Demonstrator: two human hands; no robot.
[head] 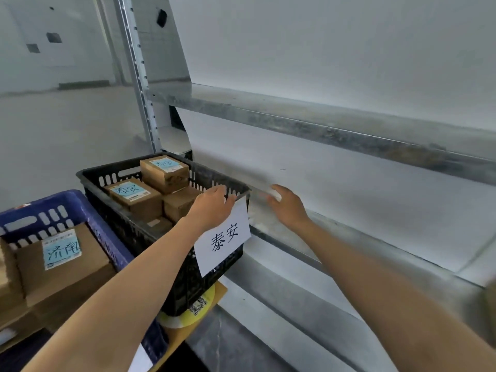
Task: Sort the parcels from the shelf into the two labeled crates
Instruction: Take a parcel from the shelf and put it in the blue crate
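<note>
The left hand (214,208) lies palm down on the black crate (128,229), on the rim nearest the shelf. Its fingers are nearly straight and hold nothing, so it is probably steadying the crate. The right hand (288,206) reaches just right of the black crate, over the front edge of the shelf (375,210). Its fingers are loosely bent and something pale shows at the tips, but I cannot tell whether it grips anything or that is only glare. Nearer than the black crate and to its left stands the blue crate (67,201), where a brown parcel (88,264) stickered 济南 lies flat on top of other boxes. A paper label (222,241) reading 泰安 hangs on the black crate's end, just under the left hand. The parcels (134,194) inside carry the same name on blue stickers, so each box seems to sit where its address sends it. A yellow disc (206,299) pokes out beneath the black crate. Behind and right of the black crate, the shelf boards in view show no parcels. Sorting looks close to done, though the shelf runs on out of view.
</note>
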